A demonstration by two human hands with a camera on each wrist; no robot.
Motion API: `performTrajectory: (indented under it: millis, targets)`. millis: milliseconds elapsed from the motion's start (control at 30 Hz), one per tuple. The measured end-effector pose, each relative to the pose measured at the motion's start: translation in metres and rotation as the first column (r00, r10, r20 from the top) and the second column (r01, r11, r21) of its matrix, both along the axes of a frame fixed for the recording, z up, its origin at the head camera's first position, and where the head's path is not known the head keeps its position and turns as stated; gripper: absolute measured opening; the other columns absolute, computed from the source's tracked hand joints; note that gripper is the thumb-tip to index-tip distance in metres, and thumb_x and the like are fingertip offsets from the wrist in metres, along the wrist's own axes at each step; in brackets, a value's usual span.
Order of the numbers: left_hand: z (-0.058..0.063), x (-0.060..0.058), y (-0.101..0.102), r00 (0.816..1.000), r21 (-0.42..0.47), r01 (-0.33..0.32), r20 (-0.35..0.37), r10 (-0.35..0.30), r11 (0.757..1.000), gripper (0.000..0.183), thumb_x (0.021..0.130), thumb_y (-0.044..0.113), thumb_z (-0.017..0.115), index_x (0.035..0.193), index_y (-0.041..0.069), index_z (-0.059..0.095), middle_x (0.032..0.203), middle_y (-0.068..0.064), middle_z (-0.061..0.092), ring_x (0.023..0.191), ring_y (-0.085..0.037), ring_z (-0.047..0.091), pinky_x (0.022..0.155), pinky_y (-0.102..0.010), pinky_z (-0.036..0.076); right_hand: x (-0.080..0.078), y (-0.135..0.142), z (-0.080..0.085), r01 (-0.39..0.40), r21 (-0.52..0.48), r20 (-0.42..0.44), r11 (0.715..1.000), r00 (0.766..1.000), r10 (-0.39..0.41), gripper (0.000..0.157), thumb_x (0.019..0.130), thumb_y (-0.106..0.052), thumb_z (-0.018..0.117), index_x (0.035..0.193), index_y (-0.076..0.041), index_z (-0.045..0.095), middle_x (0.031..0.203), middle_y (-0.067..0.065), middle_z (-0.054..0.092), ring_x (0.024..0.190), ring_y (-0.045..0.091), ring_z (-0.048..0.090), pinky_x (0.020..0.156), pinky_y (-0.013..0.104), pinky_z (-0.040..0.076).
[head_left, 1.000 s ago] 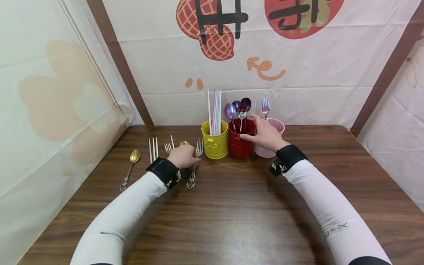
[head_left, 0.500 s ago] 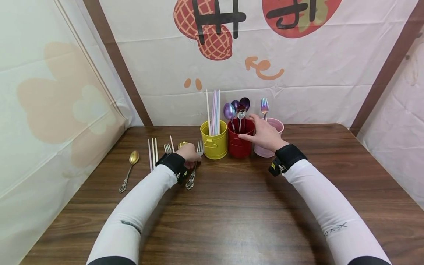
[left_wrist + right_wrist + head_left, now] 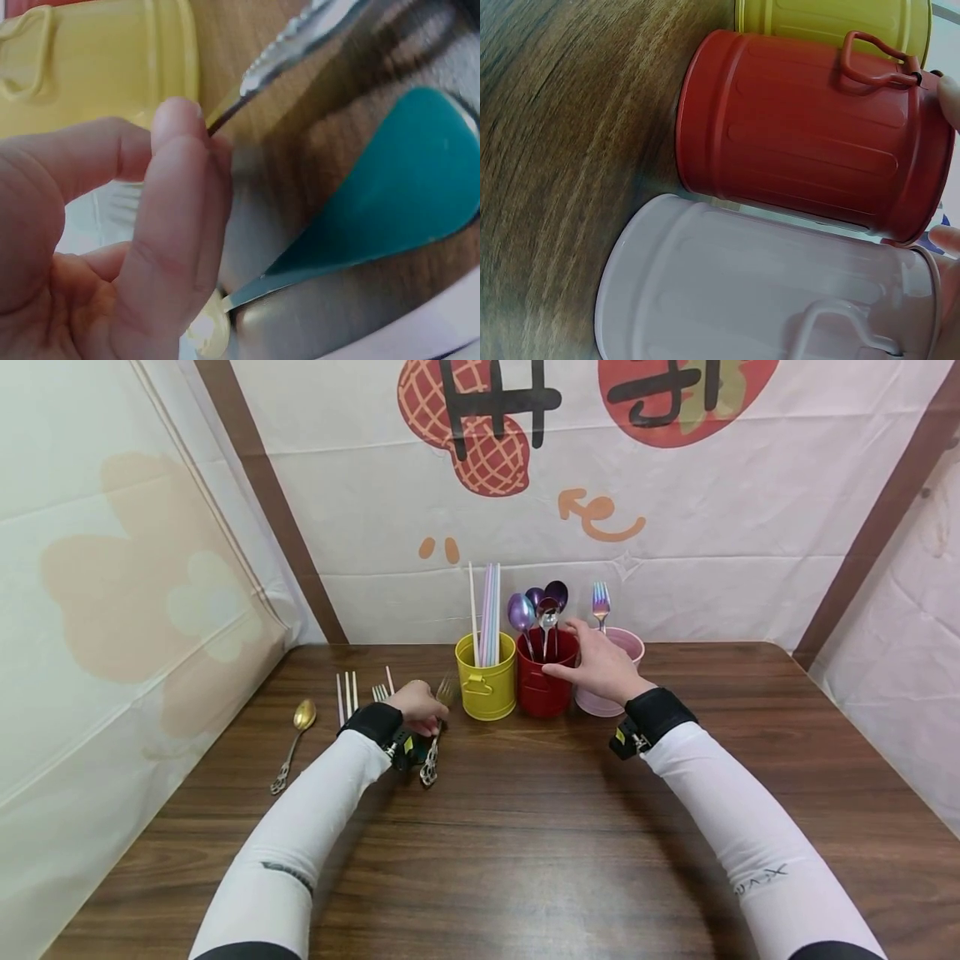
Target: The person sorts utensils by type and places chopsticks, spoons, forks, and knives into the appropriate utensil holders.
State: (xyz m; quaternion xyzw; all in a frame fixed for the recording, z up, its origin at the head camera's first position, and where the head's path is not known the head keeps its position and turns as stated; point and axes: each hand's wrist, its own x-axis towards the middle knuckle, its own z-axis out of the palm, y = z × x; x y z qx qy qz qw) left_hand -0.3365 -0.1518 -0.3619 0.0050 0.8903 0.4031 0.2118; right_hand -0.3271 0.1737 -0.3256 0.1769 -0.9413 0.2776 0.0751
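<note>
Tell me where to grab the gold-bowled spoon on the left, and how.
Probably pinch the spoon mid-handle, coming from above: it lies on the table, slim handle at the near end, wider bowl at the far end, nothing covering it.

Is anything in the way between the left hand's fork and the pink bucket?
Yes. The yellow bucket, then the red bucket, stand between the fork and the pink bucket, and the right hand reaches across by the red one's rim.

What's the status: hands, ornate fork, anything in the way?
Left hand pinching ornate fork by its neck. Right hand at red bucket's rim. Teal-handled utensil lying close to left hand.
</note>
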Motion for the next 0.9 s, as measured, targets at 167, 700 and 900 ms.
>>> performTrajectory:
  millis: [167,700,900]
  targets:
    - [0.015,0.001,-0.010,0.996,0.135,-0.042,-0.071,0.052,0.990,0.022,0.094,0.003,0.057,0.106,-0.015,0.059,0.059,-0.004,0.059,0.048,-0.007,0.058,0.050,-0.021,0.052,0.000,0.001,0.001,-0.015,0.005,0.002,1.000,1.000,0.015,0.091,0.083,-0.054,0.070,0.149,-0.008,0.027,0.143,0.019,0.045,0.126,0.033,0.048,0.099,0.051,0.042]
    - [0.093,0.002,-0.004,0.758,0.611,-0.101,-0.463,0.459,0.785,0.010,0.094,0.007,0.063,0.095,-0.001,0.058,0.074,-0.002,0.062,0.057,-0.008,0.063,0.056,-0.022,0.055,0.003,0.059,0.035,-0.036,-0.157,-0.154,0.987,0.988,0.012,0.078,0.090,-0.033,0.071,0.147,-0.002,0.028,0.147,0.022,0.037,0.133,0.037,0.039,0.108,0.052,0.030]
    - [0.110,0.003,0.027,0.652,0.704,0.039,-0.556,0.515,0.709,0.008,0.092,0.007,0.065,0.090,0.001,0.060,0.078,-0.007,0.064,0.063,-0.011,0.065,0.059,-0.022,0.055,0.004,0.084,0.030,0.021,-0.139,-0.091,0.990,0.995,-0.034,0.087,0.088,-0.036,0.072,0.148,0.004,0.023,0.149,0.029,0.031,0.137,0.042,0.029,0.109,0.056,0.025]
